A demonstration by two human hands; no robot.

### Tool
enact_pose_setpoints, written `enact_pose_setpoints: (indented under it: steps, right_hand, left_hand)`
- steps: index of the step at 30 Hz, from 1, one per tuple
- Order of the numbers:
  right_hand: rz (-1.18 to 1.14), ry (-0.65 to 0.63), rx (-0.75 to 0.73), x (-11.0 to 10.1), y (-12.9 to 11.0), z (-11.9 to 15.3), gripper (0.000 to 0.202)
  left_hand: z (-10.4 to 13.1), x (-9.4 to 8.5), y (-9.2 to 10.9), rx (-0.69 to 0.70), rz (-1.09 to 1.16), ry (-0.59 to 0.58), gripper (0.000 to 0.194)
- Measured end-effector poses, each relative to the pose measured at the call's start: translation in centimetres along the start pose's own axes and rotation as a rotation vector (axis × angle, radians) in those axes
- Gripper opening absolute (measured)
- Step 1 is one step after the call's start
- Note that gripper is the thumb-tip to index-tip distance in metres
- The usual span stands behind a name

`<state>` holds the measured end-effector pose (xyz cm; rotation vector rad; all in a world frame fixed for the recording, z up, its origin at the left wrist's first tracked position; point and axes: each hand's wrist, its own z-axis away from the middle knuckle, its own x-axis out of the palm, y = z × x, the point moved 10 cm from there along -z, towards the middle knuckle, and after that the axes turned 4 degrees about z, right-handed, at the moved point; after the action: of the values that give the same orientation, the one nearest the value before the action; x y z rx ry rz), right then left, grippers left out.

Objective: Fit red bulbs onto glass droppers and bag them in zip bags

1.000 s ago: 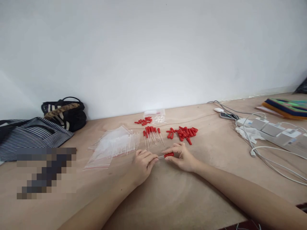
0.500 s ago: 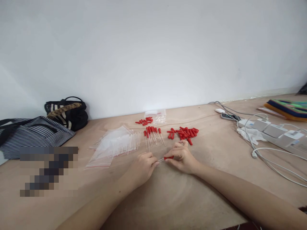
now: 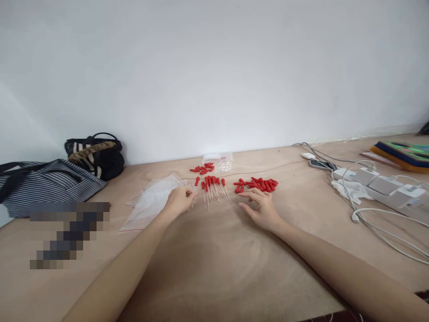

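Note:
Pinched in my left hand (image 3: 181, 199) is a glass dropper with a red rubber bulb (image 3: 197, 181), held by its clear tube with the bulb upward. That hand is at the right edge of the plastic zip bags and loose glass tubes, partly covering them. Just to its right lies a row of droppers (image 3: 214, 190) with red bulbs pointing away from me. My right hand (image 3: 261, 208) hovers with thumb and fingers apart, nothing between them, by a pile of loose red rubber bulbs (image 3: 264, 183). Its fingers hide the near part of the pile.
Clear zip bags (image 3: 157, 192) lie left of centre. Further back are more red bulbs (image 3: 203, 168) and a bag of clear tubes (image 3: 223, 164). A power strip with chargers (image 3: 382, 183) and cables is at the right; a striped bag (image 3: 56, 183) is at the left.
My left hand has moved left and away from me with the dropper, toward the row. My right hand has let go of the red bulb and opened, shifting slightly right.

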<state>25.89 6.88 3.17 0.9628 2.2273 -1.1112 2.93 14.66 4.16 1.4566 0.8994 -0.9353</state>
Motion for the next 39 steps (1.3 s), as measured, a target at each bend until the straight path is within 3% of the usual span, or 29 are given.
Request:
enact_pose_setpoints:
  steps: [5,12,22,28,39]
  right_hand:
    - [0.02,0.007,-0.04,0.0,-0.3,0.1,0.02]
    - [0.037,-0.001,-0.055,0.1,-0.4,0.2,0.018]
    - [0.003,-0.032,-0.042,0.5,-0.4,0.2,0.016]
    - [0.029,-0.034,-0.055,0.7,-0.4,0.1,0.016]
    - [0.128,-0.002,-0.002,0.9,0.7,-0.2,0.013]
  left_hand:
    - [-1.9,1.6,0.1,-0.078,0.045,-0.033,0.023]
    - [-2.6,3.1,0.7,-0.076,0.041,-0.073,0.022]
    - [-2.6,2.7,0.6,-0.039,-0.04,-0.04,0.028]
    - [-3.1,1.3,-0.7,-0.046,-0.149,0.068,0.015]
    - [-4.1,2.5,-0.3,-0.129,-0.275,-0.015,0.018]
